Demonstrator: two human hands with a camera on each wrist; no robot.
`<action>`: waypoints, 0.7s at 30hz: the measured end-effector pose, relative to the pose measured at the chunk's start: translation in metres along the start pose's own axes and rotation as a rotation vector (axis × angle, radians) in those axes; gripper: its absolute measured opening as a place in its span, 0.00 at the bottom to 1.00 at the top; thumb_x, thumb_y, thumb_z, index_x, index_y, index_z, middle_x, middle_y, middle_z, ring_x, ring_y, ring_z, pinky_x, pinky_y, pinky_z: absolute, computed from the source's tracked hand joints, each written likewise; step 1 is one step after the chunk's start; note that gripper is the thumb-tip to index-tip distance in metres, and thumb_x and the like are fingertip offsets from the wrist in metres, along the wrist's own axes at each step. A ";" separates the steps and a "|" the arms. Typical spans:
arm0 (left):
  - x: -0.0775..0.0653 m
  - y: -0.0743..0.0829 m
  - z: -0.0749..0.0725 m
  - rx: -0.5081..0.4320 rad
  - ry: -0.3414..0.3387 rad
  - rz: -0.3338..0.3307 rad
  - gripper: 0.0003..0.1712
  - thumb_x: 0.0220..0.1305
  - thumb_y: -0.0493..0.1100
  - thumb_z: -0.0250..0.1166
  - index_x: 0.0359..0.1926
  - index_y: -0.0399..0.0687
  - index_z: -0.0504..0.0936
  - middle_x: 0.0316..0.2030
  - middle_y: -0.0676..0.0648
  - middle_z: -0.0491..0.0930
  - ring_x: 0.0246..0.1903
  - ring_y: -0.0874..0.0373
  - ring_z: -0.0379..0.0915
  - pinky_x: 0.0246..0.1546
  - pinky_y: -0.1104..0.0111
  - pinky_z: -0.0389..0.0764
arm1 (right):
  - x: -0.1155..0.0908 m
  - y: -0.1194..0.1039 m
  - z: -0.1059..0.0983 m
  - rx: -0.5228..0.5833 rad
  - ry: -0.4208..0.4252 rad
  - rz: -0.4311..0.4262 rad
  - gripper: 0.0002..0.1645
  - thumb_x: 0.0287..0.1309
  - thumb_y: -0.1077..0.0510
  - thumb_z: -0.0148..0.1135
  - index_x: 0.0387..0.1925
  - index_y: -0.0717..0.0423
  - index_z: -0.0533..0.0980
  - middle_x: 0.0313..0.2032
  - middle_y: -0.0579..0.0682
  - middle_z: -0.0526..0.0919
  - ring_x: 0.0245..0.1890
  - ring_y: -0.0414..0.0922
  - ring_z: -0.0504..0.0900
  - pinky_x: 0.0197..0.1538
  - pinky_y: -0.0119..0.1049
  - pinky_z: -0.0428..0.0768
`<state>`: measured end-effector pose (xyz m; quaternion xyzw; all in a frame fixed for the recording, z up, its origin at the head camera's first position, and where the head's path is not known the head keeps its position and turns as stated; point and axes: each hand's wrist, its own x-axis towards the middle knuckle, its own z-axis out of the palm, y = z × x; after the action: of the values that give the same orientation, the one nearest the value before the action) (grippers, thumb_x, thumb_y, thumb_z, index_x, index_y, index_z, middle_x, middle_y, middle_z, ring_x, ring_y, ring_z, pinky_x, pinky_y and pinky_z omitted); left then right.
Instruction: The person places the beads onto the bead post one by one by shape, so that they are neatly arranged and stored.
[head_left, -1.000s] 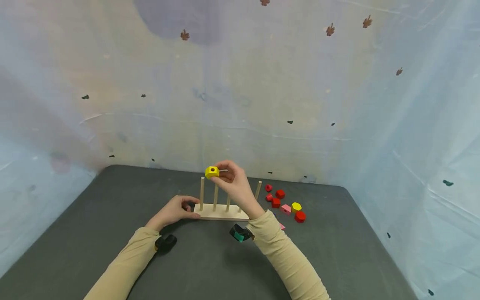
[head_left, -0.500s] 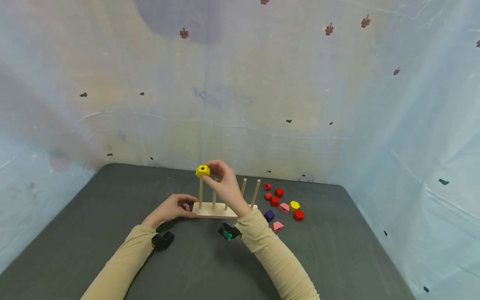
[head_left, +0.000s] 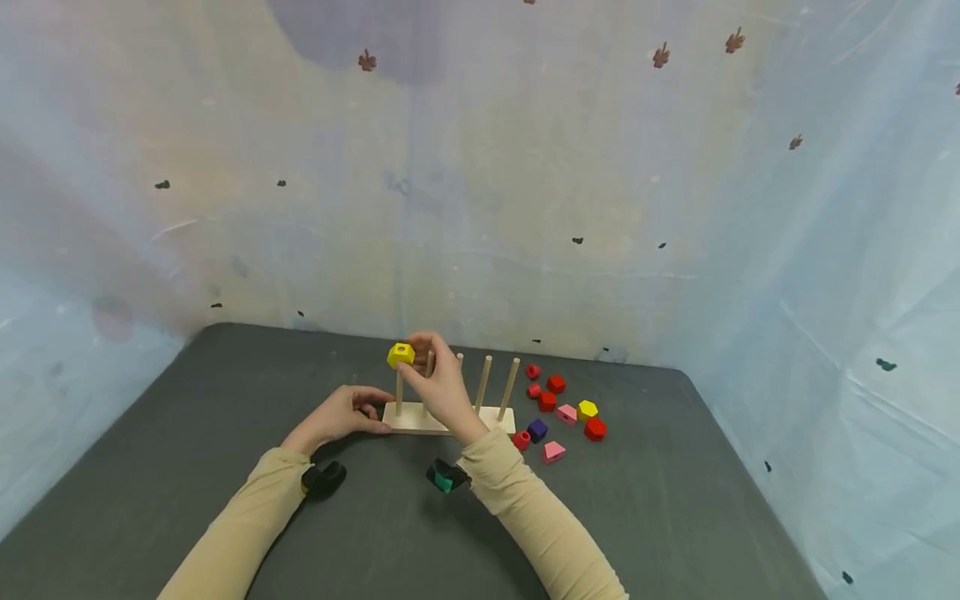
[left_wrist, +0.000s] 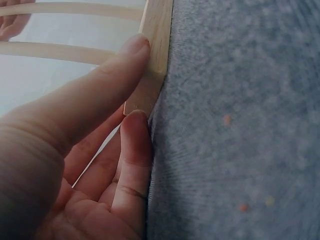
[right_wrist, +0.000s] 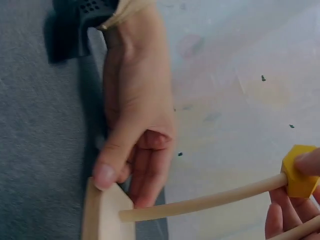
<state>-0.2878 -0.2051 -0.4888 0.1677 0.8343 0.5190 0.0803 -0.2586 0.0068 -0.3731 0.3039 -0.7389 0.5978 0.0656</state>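
Note:
My right hand (head_left: 442,392) pinches a yellow hexagonal bead (head_left: 401,356) between thumb and fingers, at the top of the leftmost peg (head_left: 399,395). In the right wrist view the peg's tip meets the underside of the yellow bead (right_wrist: 298,175). This peg is one of several rising from a pale wooden base (head_left: 411,422). At the base's left end my left hand (head_left: 341,417) grips it; the left wrist view has the thumb along one edge of the wooden base (left_wrist: 156,45) and fingers at its end. My right hand partly covers the middle pegs.
Right of the base lie loose beads on the dark table (head_left: 675,508): several red ones, such as a red bead (head_left: 596,429), a yellow hexagon (head_left: 587,410), a dark blue bead (head_left: 537,430) and pink ones, including a pink triangular bead (head_left: 553,452). A pale sheet (head_left: 480,208) hangs behind.
My right hand has carried the yellow bead left and then slightly down onto the top of the leftmost peg. My left hand has kept its grip on the base.

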 end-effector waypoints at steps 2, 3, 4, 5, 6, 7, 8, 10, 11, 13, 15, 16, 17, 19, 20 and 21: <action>0.001 0.001 -0.001 -0.001 0.002 0.002 0.35 0.48 0.44 0.77 0.58 0.38 0.77 0.29 0.46 0.81 0.29 0.50 0.76 0.31 0.62 0.77 | -0.001 0.005 0.002 0.020 0.015 0.021 0.21 0.60 0.70 0.61 0.53 0.66 0.66 0.48 0.61 0.74 0.46 0.53 0.78 0.49 0.37 0.80; 0.001 0.001 -0.001 0.000 0.002 0.000 0.35 0.48 0.44 0.77 0.58 0.38 0.77 0.29 0.46 0.81 0.29 0.50 0.76 0.31 0.62 0.77 | -0.001 0.010 0.003 0.038 0.019 0.036 0.21 0.60 0.70 0.61 0.53 0.66 0.66 0.49 0.61 0.73 0.47 0.53 0.78 0.50 0.37 0.79; 0.001 0.002 -0.001 0.001 -0.001 0.001 0.35 0.48 0.44 0.77 0.58 0.38 0.77 0.29 0.46 0.81 0.28 0.51 0.76 0.30 0.63 0.77 | -0.002 0.016 0.004 0.047 0.024 0.052 0.21 0.60 0.69 0.61 0.53 0.65 0.66 0.49 0.60 0.73 0.47 0.52 0.78 0.50 0.36 0.79; 0.002 0.002 -0.001 -0.003 -0.004 0.000 0.35 0.48 0.44 0.77 0.58 0.37 0.76 0.29 0.45 0.81 0.28 0.51 0.76 0.30 0.63 0.77 | -0.002 0.022 0.005 0.054 0.029 0.066 0.21 0.60 0.69 0.62 0.53 0.65 0.66 0.48 0.60 0.74 0.47 0.51 0.78 0.49 0.36 0.79; 0.002 0.002 -0.001 -0.004 -0.006 -0.002 0.35 0.48 0.43 0.76 0.58 0.37 0.76 0.29 0.45 0.81 0.28 0.51 0.76 0.31 0.63 0.77 | -0.003 0.029 0.006 0.056 0.036 0.081 0.20 0.59 0.69 0.62 0.52 0.64 0.67 0.47 0.58 0.75 0.46 0.50 0.79 0.49 0.35 0.79; 0.002 0.002 -0.001 -0.006 -0.005 0.001 0.35 0.48 0.44 0.76 0.58 0.37 0.76 0.29 0.45 0.81 0.28 0.51 0.76 0.31 0.63 0.77 | -0.003 0.035 0.008 0.052 0.039 0.095 0.20 0.60 0.68 0.63 0.51 0.64 0.68 0.47 0.57 0.75 0.46 0.49 0.79 0.49 0.34 0.79; 0.002 0.002 -0.001 -0.007 -0.004 0.003 0.35 0.49 0.44 0.76 0.58 0.37 0.76 0.29 0.45 0.81 0.29 0.51 0.77 0.32 0.63 0.77 | -0.003 0.042 0.010 0.051 0.043 0.107 0.19 0.59 0.67 0.63 0.51 0.63 0.68 0.46 0.56 0.76 0.46 0.48 0.79 0.48 0.34 0.79; 0.002 0.001 -0.001 -0.011 -0.002 0.006 0.35 0.49 0.44 0.76 0.58 0.37 0.76 0.30 0.45 0.81 0.29 0.51 0.77 0.34 0.63 0.77 | -0.005 0.053 0.013 0.039 0.053 0.134 0.18 0.59 0.66 0.64 0.49 0.63 0.70 0.44 0.54 0.77 0.44 0.46 0.79 0.47 0.33 0.80; 0.002 0.001 -0.001 -0.012 0.000 0.004 0.35 0.49 0.44 0.76 0.58 0.38 0.76 0.30 0.45 0.81 0.29 0.51 0.77 0.35 0.63 0.77 | -0.007 0.057 0.014 0.039 0.051 0.147 0.18 0.58 0.66 0.64 0.49 0.63 0.70 0.43 0.54 0.77 0.44 0.46 0.79 0.47 0.33 0.80; 0.001 0.002 0.000 -0.013 0.003 -0.003 0.35 0.49 0.44 0.76 0.58 0.37 0.76 0.30 0.46 0.81 0.30 0.51 0.77 0.36 0.63 0.77 | -0.011 0.064 0.017 0.035 0.041 0.178 0.17 0.58 0.67 0.65 0.47 0.63 0.71 0.42 0.54 0.78 0.43 0.46 0.79 0.46 0.33 0.80; 0.000 0.002 0.000 -0.019 0.004 -0.007 0.36 0.49 0.44 0.76 0.58 0.37 0.76 0.31 0.46 0.81 0.30 0.51 0.77 0.37 0.63 0.77 | -0.015 0.071 0.019 0.027 0.028 0.209 0.16 0.58 0.67 0.65 0.47 0.62 0.72 0.42 0.53 0.78 0.42 0.45 0.79 0.46 0.32 0.79; 0.000 0.002 0.000 -0.021 0.005 -0.010 0.36 0.49 0.44 0.76 0.58 0.36 0.75 0.31 0.46 0.81 0.30 0.51 0.78 0.37 0.63 0.78 | -0.016 0.073 0.020 0.018 0.019 0.217 0.16 0.58 0.67 0.65 0.47 0.62 0.72 0.41 0.53 0.78 0.42 0.45 0.79 0.45 0.32 0.79; -0.001 0.002 0.000 -0.021 0.003 -0.011 0.36 0.49 0.44 0.76 0.58 0.36 0.75 0.31 0.46 0.82 0.30 0.51 0.78 0.38 0.63 0.78 | -0.018 0.076 0.021 0.007 0.014 0.225 0.16 0.57 0.67 0.65 0.46 0.62 0.72 0.41 0.52 0.78 0.41 0.44 0.79 0.45 0.31 0.79; -0.001 0.002 -0.001 -0.024 0.001 -0.011 0.36 0.49 0.44 0.76 0.59 0.36 0.75 0.31 0.46 0.82 0.31 0.51 0.78 0.38 0.63 0.78 | -0.021 0.080 0.023 -0.028 0.011 0.233 0.15 0.57 0.68 0.65 0.46 0.62 0.73 0.40 0.52 0.78 0.41 0.43 0.78 0.44 0.31 0.79; -0.001 0.002 -0.001 -0.026 0.000 -0.010 0.37 0.49 0.45 0.76 0.59 0.36 0.75 0.31 0.46 0.82 0.31 0.51 0.78 0.38 0.62 0.78 | -0.022 0.082 0.024 -0.043 0.013 0.235 0.15 0.56 0.68 0.66 0.45 0.62 0.73 0.40 0.51 0.78 0.40 0.43 0.78 0.43 0.30 0.79; -0.001 0.001 -0.001 -0.022 0.000 -0.008 0.37 0.49 0.45 0.76 0.59 0.36 0.75 0.30 0.46 0.82 0.31 0.51 0.78 0.38 0.62 0.78 | -0.022 0.083 0.024 -0.056 0.016 0.236 0.14 0.56 0.68 0.66 0.45 0.63 0.74 0.39 0.51 0.78 0.40 0.43 0.78 0.43 0.30 0.78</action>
<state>-0.2865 -0.2060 -0.4873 0.1633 0.8292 0.5278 0.0845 -0.2778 0.0009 -0.4602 0.2080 -0.7855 0.5828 0.0092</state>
